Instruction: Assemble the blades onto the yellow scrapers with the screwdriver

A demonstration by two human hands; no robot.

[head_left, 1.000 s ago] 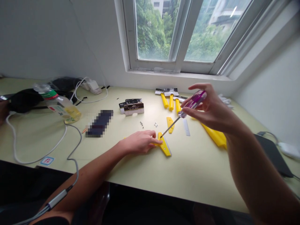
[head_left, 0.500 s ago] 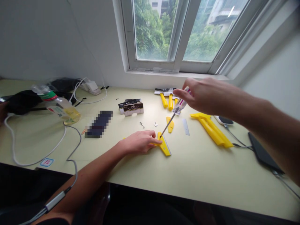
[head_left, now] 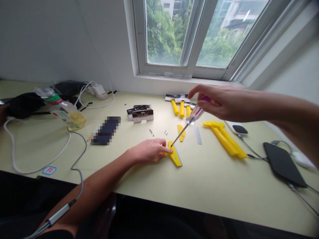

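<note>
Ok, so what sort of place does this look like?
Probably a small indoor workspace: a pale table stands below a window, and a screwdriver in the right hand meets a yellow scraper.

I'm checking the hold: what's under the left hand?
A yellow scraper, partly showing beyond the left hand; a yellow bit also shows near the wrist. What lies between is covered.
</note>
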